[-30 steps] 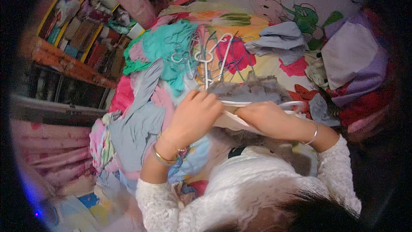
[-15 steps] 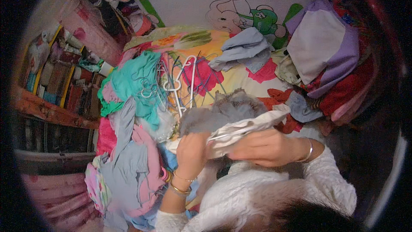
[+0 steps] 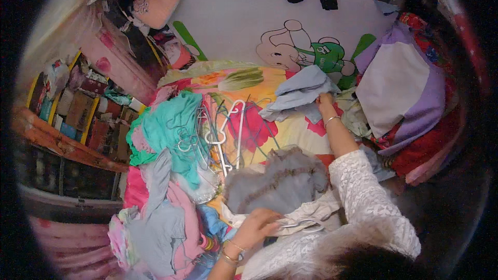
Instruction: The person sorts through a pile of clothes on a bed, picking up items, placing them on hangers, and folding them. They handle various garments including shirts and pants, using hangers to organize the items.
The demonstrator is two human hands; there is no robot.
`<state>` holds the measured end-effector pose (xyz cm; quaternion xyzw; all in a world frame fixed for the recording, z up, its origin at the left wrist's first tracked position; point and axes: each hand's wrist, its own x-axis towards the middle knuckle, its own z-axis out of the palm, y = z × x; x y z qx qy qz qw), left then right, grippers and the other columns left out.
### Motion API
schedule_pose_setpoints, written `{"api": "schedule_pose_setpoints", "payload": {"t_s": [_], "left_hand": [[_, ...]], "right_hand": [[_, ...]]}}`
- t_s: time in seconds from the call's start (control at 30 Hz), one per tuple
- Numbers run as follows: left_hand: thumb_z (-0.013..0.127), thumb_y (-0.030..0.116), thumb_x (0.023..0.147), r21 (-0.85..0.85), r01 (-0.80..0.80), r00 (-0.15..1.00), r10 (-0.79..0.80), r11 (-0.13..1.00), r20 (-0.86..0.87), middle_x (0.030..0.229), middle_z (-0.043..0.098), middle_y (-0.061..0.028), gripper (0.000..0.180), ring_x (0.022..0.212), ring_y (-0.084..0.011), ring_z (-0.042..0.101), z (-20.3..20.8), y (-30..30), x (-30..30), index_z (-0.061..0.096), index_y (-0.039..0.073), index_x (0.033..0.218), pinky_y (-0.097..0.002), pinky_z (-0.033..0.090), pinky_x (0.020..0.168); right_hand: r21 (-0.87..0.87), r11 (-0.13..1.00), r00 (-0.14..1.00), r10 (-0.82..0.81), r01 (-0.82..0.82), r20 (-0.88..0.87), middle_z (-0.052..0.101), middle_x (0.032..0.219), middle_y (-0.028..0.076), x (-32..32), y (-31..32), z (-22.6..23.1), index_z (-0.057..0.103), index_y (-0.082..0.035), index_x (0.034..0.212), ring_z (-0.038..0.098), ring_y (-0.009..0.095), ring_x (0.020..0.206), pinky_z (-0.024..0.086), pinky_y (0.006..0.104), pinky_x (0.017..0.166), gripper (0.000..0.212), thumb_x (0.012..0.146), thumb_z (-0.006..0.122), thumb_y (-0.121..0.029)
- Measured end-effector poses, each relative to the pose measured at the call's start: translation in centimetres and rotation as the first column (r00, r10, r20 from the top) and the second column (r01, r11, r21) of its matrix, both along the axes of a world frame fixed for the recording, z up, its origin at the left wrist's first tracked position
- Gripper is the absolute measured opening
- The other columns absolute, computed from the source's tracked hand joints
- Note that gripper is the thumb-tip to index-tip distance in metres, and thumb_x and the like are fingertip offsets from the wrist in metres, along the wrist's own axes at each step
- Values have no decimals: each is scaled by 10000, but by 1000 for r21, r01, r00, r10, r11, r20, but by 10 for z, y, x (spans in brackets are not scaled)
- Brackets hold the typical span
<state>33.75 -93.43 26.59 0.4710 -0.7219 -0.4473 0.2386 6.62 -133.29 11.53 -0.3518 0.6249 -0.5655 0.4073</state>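
Stretched out to the far right of the bed, my right hand (image 3: 325, 102) has its fingers closed at the edge of a crumpled light blue garment (image 3: 303, 87). My left hand (image 3: 259, 228) is close to my body, its fingers extended over a cream garment (image 3: 316, 208) that lies across my lap. A pale hanger-like loop (image 3: 311, 224) shows on that cream cloth. Just beyond it spreads a grey sheer garment (image 3: 275, 179) with a ruffled trim. The tips of my right fingers are partly hidden by the blue cloth.
White hangers (image 3: 223, 140) and thin wire ones lie on the flowered bedspread (image 3: 241, 80). Green clothing (image 3: 166, 124) and a grey-and-pink pile (image 3: 161, 233) are at the left. A purple-and-white cloth (image 3: 399, 83) rises at the right. A shelf (image 3: 72, 145) stands far left.
My right hand has let go of the cream garment and reached far forward to the light blue garment. The cream garment has come down onto my lap, and my left hand has loosened and lowered.
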Motion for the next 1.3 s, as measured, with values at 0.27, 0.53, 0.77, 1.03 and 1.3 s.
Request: {"api": "schedule_pose_setpoints", "payload": {"t_s": [0.27,0.53,0.77,1.03,1.3], "left_hand": [[684,82,747,64,-721,626,688,690,-368,1219,497,-142,672,1030,-204,524,7,-81,-3,368,32,1337,-354,411,908],[401,-135,681,348,-740,422,800,576,-427,976,586,-45,512,919,-113,541,-55,-69,58,564,4,1146,-227,414,815],[481,-90,709,284,-674,538,716,683,-446,757,564,-2,170,671,-72,502,-57,-48,73,578,23,789,-178,384,603],[665,97,682,-393,-753,509,846,527,160,943,535,-197,458,849,-350,522,24,-62,52,449,-18,1068,-397,430,759],[578,12,795,61,-771,582,739,634,-339,817,625,0,189,703,-59,537,83,-92,132,638,6,974,-197,421,617]], "right_hand": [[-148,427,442,755,-892,-484,559,824,142,124,210,116,568,-14,866,534,300,815,423,412,741,128,768,575,-97],[-134,495,441,579,-859,-686,616,942,126,96,205,134,617,-40,1020,571,270,933,449,357,806,287,734,600,-17],[77,-83,-106,453,-994,-885,620,927,140,182,184,73,600,-71,979,596,336,895,474,433,761,334,649,647,-90],[-101,515,371,454,-851,-810,574,700,129,186,194,188,520,-70,821,595,330,688,426,424,576,180,671,621,-81],[-302,446,418,187,-842,-889,560,897,164,138,216,273,542,-45,912,548,349,869,439,437,720,210,706,561,-9]]}}
